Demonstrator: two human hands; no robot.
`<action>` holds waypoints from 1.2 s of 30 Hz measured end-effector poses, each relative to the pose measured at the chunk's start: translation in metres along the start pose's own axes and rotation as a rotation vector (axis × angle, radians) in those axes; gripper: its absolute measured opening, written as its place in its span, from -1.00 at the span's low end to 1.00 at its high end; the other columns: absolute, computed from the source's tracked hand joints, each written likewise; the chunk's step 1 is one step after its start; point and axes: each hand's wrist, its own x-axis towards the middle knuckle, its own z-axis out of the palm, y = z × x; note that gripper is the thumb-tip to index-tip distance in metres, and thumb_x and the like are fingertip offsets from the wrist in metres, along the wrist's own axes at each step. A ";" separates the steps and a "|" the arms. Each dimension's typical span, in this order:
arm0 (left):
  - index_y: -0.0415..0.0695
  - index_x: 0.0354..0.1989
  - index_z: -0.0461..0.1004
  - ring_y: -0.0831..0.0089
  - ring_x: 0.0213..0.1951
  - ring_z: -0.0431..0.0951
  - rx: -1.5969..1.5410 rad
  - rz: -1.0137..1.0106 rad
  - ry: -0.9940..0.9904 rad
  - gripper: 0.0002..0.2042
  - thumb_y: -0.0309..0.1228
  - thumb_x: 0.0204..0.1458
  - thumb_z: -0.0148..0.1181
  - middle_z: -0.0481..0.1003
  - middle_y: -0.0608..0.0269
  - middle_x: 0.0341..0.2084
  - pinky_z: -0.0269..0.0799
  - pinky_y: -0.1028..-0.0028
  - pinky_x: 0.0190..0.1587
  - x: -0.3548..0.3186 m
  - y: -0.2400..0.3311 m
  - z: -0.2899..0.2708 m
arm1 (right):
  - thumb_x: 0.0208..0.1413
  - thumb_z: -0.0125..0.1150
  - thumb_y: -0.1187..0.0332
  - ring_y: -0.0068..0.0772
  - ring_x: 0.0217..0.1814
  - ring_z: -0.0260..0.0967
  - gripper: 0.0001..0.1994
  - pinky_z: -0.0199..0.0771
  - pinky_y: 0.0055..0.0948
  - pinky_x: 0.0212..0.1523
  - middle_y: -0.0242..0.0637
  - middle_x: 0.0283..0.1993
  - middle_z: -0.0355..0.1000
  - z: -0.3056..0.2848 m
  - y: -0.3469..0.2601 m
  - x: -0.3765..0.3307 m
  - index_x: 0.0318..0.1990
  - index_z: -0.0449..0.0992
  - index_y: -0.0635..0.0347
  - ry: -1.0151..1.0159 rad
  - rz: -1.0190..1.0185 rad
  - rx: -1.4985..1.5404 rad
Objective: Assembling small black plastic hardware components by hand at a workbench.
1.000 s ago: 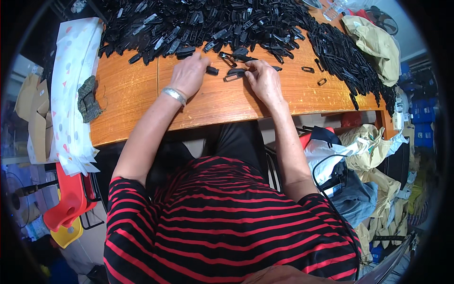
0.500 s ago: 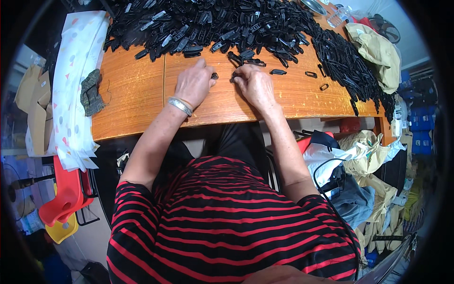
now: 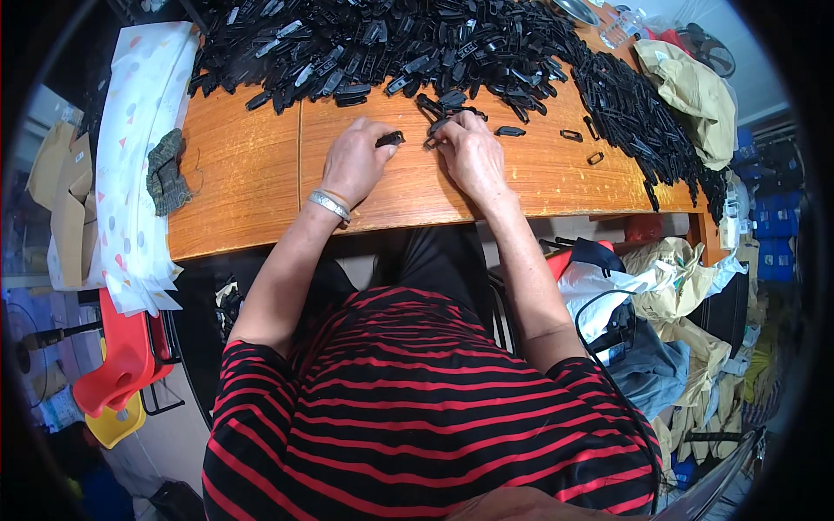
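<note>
A black piece point(image 3: 393, 139) is pinched by left hand point(image 3: 354, 161), a frame point(image 3: 430, 144) by right hand point(image 3: 473, 158); through slipping, twelve-o'clock pile point(image 3: 382, 52) could be joined.

To my left I see a white patterned sheet point(image 3: 139, 165) along the desk point(image 3: 239, 165), a dark knitted cloth point(image 3: 168, 178) beside it, and a red chair point(image 3: 120, 365) below; off to my right are a beige bag point(image 3: 691, 100), a clear plastic bottle point(image 3: 618, 30) and some blue fabric point(image 3: 647, 373)
</note>
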 end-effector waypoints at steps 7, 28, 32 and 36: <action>-0.23 -0.20 0.53 0.31 -0.28 0.54 -0.187 -0.130 -0.035 -0.78 -0.48 -0.04 0.27 0.51 0.15 -0.33 0.44 0.39 -0.17 -0.004 0.000 0.002 | -0.06 0.26 0.49 -0.11 -0.12 0.37 -0.91 0.43 -0.21 -0.15 -0.22 -0.23 0.39 -0.005 -0.006 0.003 -0.35 0.52 0.19 -0.037 -0.019 0.038; -0.26 -0.04 0.45 0.77 -0.53 0.37 -1.389 -0.485 -0.031 -0.75 -0.42 0.15 0.15 0.50 0.43 -0.46 0.24 0.75 -0.51 -0.021 0.017 0.008 | 0.16 0.13 0.55 -0.61 -0.42 0.42 -0.68 0.43 -0.62 -0.40 -0.30 -0.30 0.49 0.017 -0.045 -0.028 0.09 0.38 0.32 0.007 0.333 0.822; -0.24 -0.04 0.45 0.77 -0.56 0.35 -1.395 -0.472 -0.070 -0.75 -0.42 0.15 0.16 0.49 0.43 -0.46 0.22 0.76 -0.53 -0.022 0.017 0.009 | 0.13 0.18 0.54 -0.59 -0.39 0.44 -0.69 0.47 -0.61 -0.36 -0.27 -0.29 0.49 0.012 -0.041 -0.025 0.04 0.40 0.41 -0.063 0.563 1.197; -0.22 -0.03 0.44 0.79 -0.59 0.31 -1.361 -0.459 -0.040 -0.75 -0.42 0.14 0.17 0.49 0.43 -0.46 0.18 0.77 -0.56 -0.023 0.019 0.007 | 0.13 0.21 0.51 -0.61 -0.33 0.45 -0.76 0.48 -0.62 -0.33 -0.32 -0.28 0.52 -0.003 -0.050 -0.024 -0.05 0.46 0.34 0.074 0.475 0.992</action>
